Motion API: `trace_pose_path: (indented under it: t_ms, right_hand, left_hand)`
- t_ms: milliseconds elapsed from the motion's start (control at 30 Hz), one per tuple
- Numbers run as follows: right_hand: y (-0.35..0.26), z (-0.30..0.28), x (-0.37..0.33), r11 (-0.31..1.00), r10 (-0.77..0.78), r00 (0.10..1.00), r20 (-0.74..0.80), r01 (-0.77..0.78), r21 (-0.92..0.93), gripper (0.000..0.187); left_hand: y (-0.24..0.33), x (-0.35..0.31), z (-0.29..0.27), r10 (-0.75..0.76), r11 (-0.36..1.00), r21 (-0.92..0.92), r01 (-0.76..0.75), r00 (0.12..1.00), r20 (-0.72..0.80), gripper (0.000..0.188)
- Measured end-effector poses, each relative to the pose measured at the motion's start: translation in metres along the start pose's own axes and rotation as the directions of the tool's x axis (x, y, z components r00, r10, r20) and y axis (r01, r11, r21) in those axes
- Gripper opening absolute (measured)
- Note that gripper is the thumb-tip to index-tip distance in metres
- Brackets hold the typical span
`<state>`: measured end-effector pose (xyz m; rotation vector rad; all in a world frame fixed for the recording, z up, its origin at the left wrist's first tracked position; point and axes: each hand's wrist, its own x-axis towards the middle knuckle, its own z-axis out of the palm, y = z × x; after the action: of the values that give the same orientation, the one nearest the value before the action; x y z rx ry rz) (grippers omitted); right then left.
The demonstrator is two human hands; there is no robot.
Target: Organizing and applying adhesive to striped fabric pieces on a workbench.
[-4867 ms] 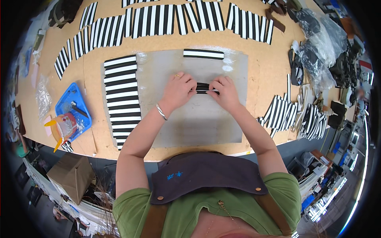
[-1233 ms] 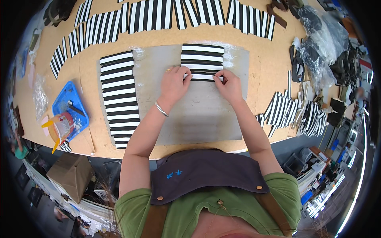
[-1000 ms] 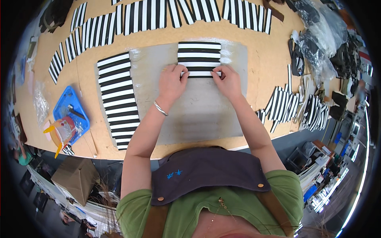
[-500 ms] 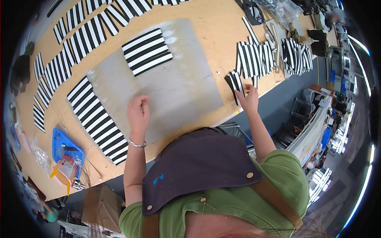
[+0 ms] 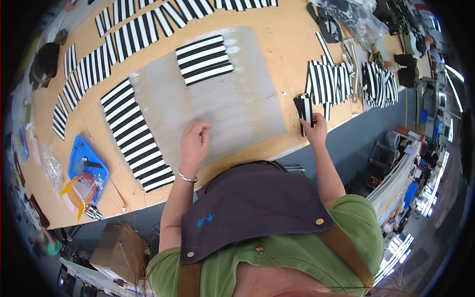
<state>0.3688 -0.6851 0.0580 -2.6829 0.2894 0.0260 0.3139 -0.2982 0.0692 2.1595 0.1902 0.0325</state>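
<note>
At the right, near the table's front edge, my right hand is closed on the near end of a small bunch of black-and-white strips. My left hand hovers over the grey mat, fingers curled together with nothing showing in them. Ahead of it, several strips lie side by side as a striped block on the mat. A longer column of strips runs along the mat's left edge, just left of my left hand.
More strips lie in rows across the back left. Beyond my right hand sit two striped piles. A blue tray with a reddish container stands at the front left. Clear plastic lies at the back right.
My right hand has closed on the bunch of strips, whose ends have turned more upright. My left hand stays curled over the mat. The whole view has shifted and turned slightly.
</note>
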Motion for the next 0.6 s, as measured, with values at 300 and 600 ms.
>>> trace_pose_path:
  t_ms: [300,600]
  right_hand:
    - [-0.092,-0.01,0.005,0.885,-0.158,0.947,0.278,0.011,0.466,0.028]
    - [-0.194,0.078,0.009,0.662,-0.748,0.587,0.309,0.629,0.407,0.031]
  left_hand:
    - [-0.007,-0.005,-0.006,-0.215,0.966,-0.169,0.198,0.972,-0.09,0.014]
    - [-0.012,0.012,-0.01,0.079,0.987,0.155,-0.044,0.97,-0.23,0.021]
